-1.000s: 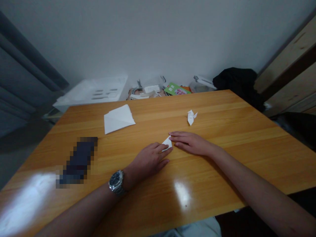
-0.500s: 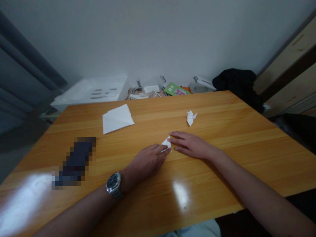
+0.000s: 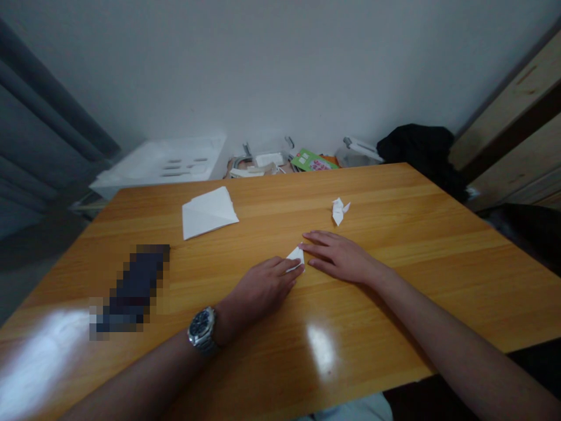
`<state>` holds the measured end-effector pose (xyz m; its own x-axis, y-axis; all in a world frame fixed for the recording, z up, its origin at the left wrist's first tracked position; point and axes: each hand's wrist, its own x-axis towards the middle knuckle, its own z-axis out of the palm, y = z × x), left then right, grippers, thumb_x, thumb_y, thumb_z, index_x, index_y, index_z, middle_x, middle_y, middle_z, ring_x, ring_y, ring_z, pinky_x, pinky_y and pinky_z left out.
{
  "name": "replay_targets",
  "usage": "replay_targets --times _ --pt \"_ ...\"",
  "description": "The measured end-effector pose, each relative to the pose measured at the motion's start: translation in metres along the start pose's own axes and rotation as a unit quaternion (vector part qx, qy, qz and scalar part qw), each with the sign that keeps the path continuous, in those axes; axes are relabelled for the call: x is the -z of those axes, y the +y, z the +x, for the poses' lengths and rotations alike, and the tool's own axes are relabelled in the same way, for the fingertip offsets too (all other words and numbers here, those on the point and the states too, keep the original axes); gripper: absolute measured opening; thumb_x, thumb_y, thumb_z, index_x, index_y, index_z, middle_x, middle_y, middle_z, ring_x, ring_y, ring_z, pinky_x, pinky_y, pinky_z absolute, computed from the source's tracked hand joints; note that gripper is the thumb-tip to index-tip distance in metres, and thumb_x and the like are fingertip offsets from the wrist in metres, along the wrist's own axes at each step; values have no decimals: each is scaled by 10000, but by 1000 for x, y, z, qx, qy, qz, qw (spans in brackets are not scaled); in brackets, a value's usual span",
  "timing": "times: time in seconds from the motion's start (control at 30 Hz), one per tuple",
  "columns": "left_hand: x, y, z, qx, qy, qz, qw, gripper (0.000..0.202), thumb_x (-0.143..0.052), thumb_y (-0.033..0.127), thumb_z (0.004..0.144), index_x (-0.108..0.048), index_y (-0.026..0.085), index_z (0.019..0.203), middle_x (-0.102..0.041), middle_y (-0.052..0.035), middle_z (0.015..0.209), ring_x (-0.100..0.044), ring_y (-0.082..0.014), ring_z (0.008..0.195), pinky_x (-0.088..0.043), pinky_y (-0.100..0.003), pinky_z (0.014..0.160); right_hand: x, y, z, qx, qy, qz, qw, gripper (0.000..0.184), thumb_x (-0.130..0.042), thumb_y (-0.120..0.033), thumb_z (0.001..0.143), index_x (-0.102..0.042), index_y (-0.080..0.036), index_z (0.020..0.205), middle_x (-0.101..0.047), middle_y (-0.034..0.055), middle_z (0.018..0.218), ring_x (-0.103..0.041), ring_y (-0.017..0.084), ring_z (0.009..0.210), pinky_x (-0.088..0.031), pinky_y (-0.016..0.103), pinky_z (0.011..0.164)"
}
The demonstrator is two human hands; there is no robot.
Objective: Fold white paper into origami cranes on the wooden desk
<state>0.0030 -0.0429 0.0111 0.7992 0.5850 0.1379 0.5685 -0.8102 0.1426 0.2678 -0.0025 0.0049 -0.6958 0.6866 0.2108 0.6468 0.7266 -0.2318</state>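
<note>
Small folded paper (image 3: 296, 255) beneath flat, outstretched fingers of left hand (image 3: 262, 287) and right hand (image 3: 340, 258), bare table (image 3: 272, 210) around, edges far.

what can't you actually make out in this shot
Small white paper, head view: mostly covered by the fingertips of the left hand and right hand, so its folds and outline are hidden.
Dark object on the table, head view: pixelated, cannot be identified.
Folded white figure, head view: too small to tell its shape.
Clutter behind the table, head view: partly cut off by the far edge, dim.
</note>
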Motion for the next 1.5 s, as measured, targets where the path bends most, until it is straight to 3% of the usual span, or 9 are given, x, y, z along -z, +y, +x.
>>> replay_targets --times 0.27,0.47,0.57,0.77,1.0,1.2,1.37,1.5 --pt "1 -1 -1 2 1 -14 1000 391 -414 215 1035 -526 174 1407 -586 -78 1416 -571 -223 1188 -511 -386 1037 -5 4 4 -36 20 -6 999 472 -482 -447 1021 -566 -239 1435 -532 118 1503 -491 286 1388 -406 510 1154" --pt "1 0 -1 7 4 -20 1000 379 -400 226 1041 -539 187 1391 -585 -81 1421 -577 -225 1189 -519 -387 1018 -3 11 0 -29 49 77 995 391 -493 -406 1026 -617 -281 1375 -577 96 1458 -532 252 1346 -441 491 1122" --pt "1 0 0 5 4 -22 1000 377 -402 228 1042 -543 180 1389 -599 -88 1402 -582 -222 1182 -518 -386 1020 -3 11 -2 -10 36 64 997 378 -505 -402 1022 -636 -274 1353 -563 104 1468 -518 265 1351 -418 503 1127" --pt "1 0 0 3 -3 -20 1000 387 -405 214 1036 -534 164 1398 -590 -81 1415 -573 -230 1188 -519 -393 1025 -7 8 4 -52 35 30 998 405 -480 -424 1028 -625 -234 1355 -551 133 1466 -504 286 1348 -411 524 1111" --pt "2 0 0 2 2 -18 1000 382 -385 230 1046 -539 169 1390 -602 -81 1396 -580 -227 1170 -519 -384 1016 -8 9 2 -16 38 37 998 375 -507 -440 1014 -637 -292 1333 -561 102 1455 -510 287 1328 -409 535 1099" --pt "1 0 1 0 5 -23 1000 385 -393 226 1043 -525 178 1402 -595 -77 1404 -575 -226 1182 -514 -387 1020 -11 6 4 -54 28 27 998 423 -484 -444 1021 -590 -265 1389 -541 124 1474 -488 301 1356 -406 548 1103" --pt "3 0 0 -1 8 -25 1000 379 -400 220 1040 -535 179 1392 -590 -78 1414 -577 -223 1180 -510 -382 1024 -8 7 2 -38 55 63 996 385 -484 -433 1025 -620 -273 1347 -579 107 1431 -532 263 1320 -435 498 1098" --pt "2 0 1 -1 7 -19 1000 377 -407 215 1036 -547 172 1383 -600 -76 1403 -579 -225 1172 -509 -380 1027 -8 7 0 -29 30 45 998 390 -477 -435 1027 -627 -259 1341 -563 116 1449 -510 278 1340 -420 514 1106"
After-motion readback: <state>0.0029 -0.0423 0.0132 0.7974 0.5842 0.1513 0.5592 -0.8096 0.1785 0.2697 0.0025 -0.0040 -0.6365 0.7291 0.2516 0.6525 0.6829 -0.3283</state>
